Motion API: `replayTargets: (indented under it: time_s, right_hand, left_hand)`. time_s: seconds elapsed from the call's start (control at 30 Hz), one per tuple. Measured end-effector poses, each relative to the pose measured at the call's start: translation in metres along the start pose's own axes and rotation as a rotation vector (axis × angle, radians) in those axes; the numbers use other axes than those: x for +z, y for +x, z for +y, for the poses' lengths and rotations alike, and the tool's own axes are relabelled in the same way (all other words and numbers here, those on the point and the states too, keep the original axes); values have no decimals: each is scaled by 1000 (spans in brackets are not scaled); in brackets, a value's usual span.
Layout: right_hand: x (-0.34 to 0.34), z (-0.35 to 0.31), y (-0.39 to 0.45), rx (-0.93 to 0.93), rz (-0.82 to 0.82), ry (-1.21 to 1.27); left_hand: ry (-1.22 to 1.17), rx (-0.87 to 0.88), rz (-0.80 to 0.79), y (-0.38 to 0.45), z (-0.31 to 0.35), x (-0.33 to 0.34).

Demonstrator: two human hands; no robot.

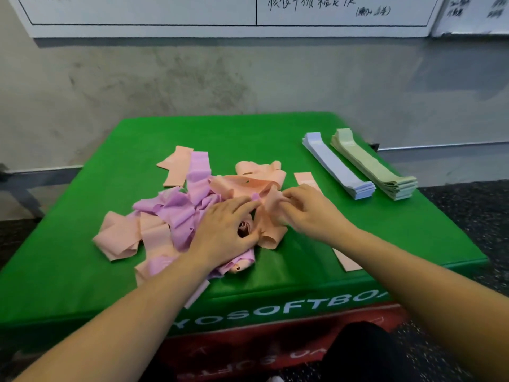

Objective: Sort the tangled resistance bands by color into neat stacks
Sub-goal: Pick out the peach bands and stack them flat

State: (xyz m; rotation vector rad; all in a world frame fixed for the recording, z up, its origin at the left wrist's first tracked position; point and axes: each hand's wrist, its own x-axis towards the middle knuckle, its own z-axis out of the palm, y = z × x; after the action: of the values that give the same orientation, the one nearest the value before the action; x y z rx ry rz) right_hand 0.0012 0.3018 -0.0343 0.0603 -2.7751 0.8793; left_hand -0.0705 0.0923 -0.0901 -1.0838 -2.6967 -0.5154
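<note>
— Where are the bands right now?

— Most sit in a tangled pile [192, 213] of peach and purple bands on the left and middle of the green box [303, 260]. Loops stick up, some ends lie flat, and one pale end [197, 293] hangs over the front edge.

— Anything sorted?

— Yes. At the far right there is a blue stack [337, 166], flat and squared, and just beside it, further right, a green stack [374, 166]. The two run parallel, close together but I cannot tell if they touch. A single flat peach band [304, 178] lies between the pile and the blue stack; the right forearm crosses it, and its near end shows again by the front right edge.

— What are the hands doing?

— The left hand [225, 230] lies on top of the pile, palm down, fingers bent into the bands near a small rolled peach loop. Whether it actually pinches something there I cannot tell; the fingertips are buried in folds.

— And the right?

— The right hand [305, 210] has its fingers curled round a crumpled peach band [271, 216] at the pile's right edge, gripping it. The two hands are close, almost fingertip to fingertip.

— What else is around?

— The box has white lettering on its front face, and a red box [248, 348] shows beneath it. Behind is a grey wall [192, 78] with a whiteboard [192, 12] carrying handwriting. The floor is dark and speckled.
</note>
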Motion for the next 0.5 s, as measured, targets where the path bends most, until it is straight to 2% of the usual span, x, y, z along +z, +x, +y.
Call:
replayTargets:
  time_s: [0.1,0.27,0.37,0.5]
  right_hand:
    - [-10,-8,-10,75,1,215]
    - [-23,-27,-18,332,65,767]
    - [-31,-40,-23,406,73,995]
    - [-44,-53,-30,429,58,1138]
  left_hand:
    - [-20,5,-14,-1,2,-2]
    - [-135,7,28,-5,7,-9]
    - [-91,3,-64,-3,9,-14]
    - [-99,-76,-212,4,24,-32]
